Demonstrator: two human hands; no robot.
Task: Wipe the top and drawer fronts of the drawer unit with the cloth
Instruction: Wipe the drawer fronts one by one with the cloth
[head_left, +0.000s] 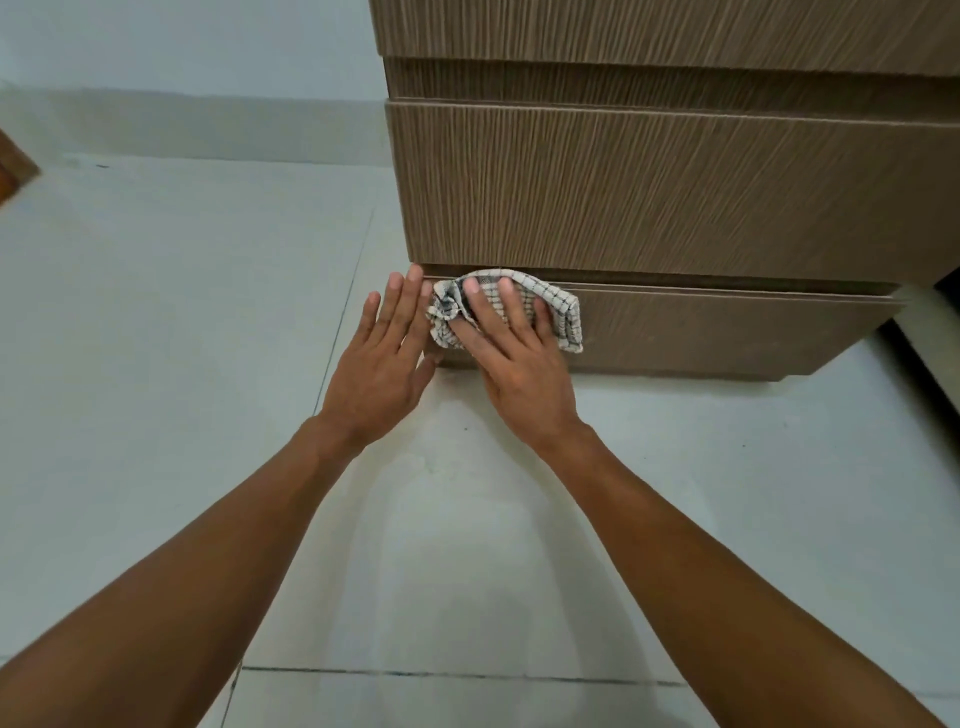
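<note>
The drawer unit (649, 197) is a greyish brown with a fine ribbed woodgrain of close vertical lines, the cloth (558, 306) is white crossed by a thin dark grid check, and the floor (182, 338) is pale grey-white tile with darker grey grout lines

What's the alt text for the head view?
The right hand presses a checked cloth flat against the left end of the bottom drawer front of a brown wood-grain drawer unit. The left hand, open, rests at the unit's left corner, above a pale tiled floor.
</note>
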